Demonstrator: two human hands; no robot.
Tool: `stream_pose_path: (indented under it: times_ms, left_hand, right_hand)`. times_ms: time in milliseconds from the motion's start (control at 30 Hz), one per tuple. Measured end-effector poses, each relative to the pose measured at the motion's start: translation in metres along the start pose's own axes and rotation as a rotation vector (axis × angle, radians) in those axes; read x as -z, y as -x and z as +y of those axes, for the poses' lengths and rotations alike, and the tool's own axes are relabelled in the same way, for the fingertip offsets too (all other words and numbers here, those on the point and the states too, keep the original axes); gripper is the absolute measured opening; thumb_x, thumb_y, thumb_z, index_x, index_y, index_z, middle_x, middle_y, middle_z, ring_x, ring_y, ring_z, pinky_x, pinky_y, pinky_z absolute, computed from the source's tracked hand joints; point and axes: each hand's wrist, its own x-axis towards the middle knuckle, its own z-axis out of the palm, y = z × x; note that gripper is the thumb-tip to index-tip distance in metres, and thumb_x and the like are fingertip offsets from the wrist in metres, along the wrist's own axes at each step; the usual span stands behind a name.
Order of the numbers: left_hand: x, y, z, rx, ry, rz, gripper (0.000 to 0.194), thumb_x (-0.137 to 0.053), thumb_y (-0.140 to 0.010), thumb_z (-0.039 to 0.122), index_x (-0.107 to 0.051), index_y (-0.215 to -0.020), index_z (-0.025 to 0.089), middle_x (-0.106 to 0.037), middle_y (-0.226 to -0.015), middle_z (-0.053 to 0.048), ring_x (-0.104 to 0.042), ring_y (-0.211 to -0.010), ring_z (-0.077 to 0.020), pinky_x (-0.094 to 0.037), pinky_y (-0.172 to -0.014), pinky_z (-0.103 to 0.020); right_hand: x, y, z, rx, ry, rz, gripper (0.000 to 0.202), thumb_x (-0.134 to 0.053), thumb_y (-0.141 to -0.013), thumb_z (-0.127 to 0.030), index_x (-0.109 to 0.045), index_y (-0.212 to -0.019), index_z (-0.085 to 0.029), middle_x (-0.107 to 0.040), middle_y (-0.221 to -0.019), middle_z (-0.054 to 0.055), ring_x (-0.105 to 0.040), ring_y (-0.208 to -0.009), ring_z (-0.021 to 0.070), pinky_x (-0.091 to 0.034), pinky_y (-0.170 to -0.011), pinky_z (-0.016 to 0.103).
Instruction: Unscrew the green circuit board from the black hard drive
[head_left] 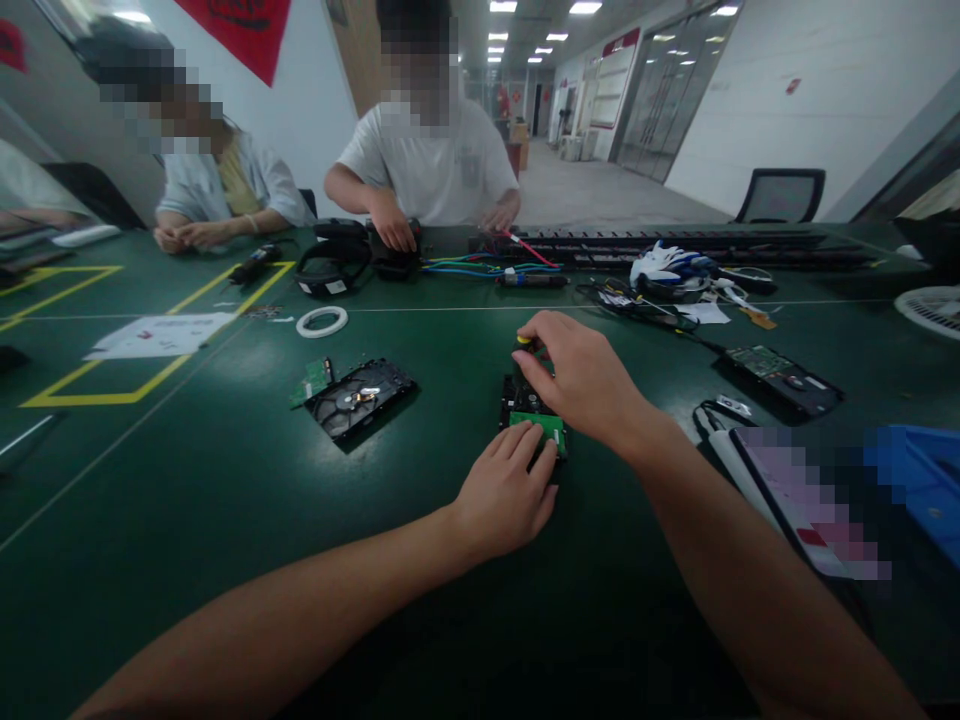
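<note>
Head view: centre frame, the right hand (589, 375) pinches a yellow-topped tool (524, 342) (probably a screwdriver) between its fingers, above a black drive (516, 394) on the bench (225, 490). The left hand (499, 495), fingers slightly spread, steadies the green board (556, 430); upright alignment helps.

The left hand (510, 490) and right hand (585, 375) are bare. The left forearm (300, 610) and right forearm (727, 530) are uncovered along their visible length. Each forearm is smooth in outline, narrow at the wrist and broader toward the elbow. Upper-arm clothing: outside the view.
</note>
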Motion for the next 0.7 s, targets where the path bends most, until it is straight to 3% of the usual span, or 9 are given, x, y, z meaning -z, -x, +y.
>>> stream_pose_path:
  times_ms: [333,500,700]
  left_hand:
    - [0.0025,-0.0012,0.0012,0.005,-0.006,-0.01,0.052,-0.053,-0.101,0.038,-0.051,-0.146,0.011,-0.053,-0.151,-0.021,-0.048,-0.144,-0.0371,-0.04,-0.121,-0.053]
    - [0.0024,-0.0004,0.0011,0.002,-0.018,-0.008,0.053,-0.053,-0.101,0.038,-0.052,-0.145,0.01,-0.052,-0.151,-0.022,-0.048,-0.144,-0.0381,-0.04,-0.122,-0.052]
    - [0.0012,-0.0001,0.0006,0.004,-0.008,-0.006,0.052,-0.053,-0.101,0.038,-0.051,-0.145,0.011,-0.052,-0.152,-0.022,-0.048,-0.144,-0.0375,-0.041,-0.121,-0.054]
  right_hand:
    - [0.0014,0.0006,0.0033,0.035,-0.022,0.035,0.014,-0.056,-0.096,-0.021,-0.058,-0.109,-0.02,-0.067,-0.115,0.012,-0.062,-0.102,0.0256,-0.048,-0.087,0.038]
    - [0.0027,0.0003,0.002,0.003,-0.027,0.027,0.009,-0.059,-0.096,-0.023,-0.057,-0.104,-0.021,-0.068,-0.107,0.009,-0.063,-0.093,0.0237,-0.048,-0.085,0.038]
    - [0.002,0.0,0.0035,0.022,-0.012,0.03,0.013,-0.055,-0.096,-0.018,-0.06,-0.108,-0.021,-0.068,-0.113,0.012,-0.062,-0.106,0.0271,-0.047,-0.09,0.041]
